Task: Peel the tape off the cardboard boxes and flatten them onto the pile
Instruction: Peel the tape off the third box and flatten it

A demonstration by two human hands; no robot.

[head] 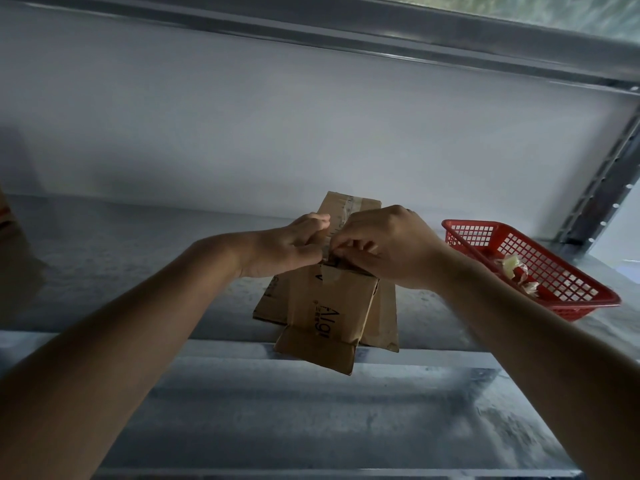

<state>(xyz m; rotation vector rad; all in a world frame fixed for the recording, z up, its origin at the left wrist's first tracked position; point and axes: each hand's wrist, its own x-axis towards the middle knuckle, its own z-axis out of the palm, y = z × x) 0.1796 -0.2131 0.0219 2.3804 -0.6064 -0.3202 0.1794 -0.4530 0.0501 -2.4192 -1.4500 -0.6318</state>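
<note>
A brown cardboard box [329,306] with black print lies on the metal shelf, resting on a pile of flattened cardboard [382,317]. A strip of clear tape [341,211] runs along its top face. My left hand [291,245] presses on the box's left side near the tape. My right hand [388,247] pinches the tape's end at the box's near edge, fingertips meeting those of the left hand. A loose tape tab [329,273] sticks to the box's front face below the fingers.
A red plastic basket [540,268] with crumpled tape scraps stands to the right on the shelf. Another cardboard box [10,237] shows at the far left edge. A white back panel and a metal upright [602,178] bound the shelf.
</note>
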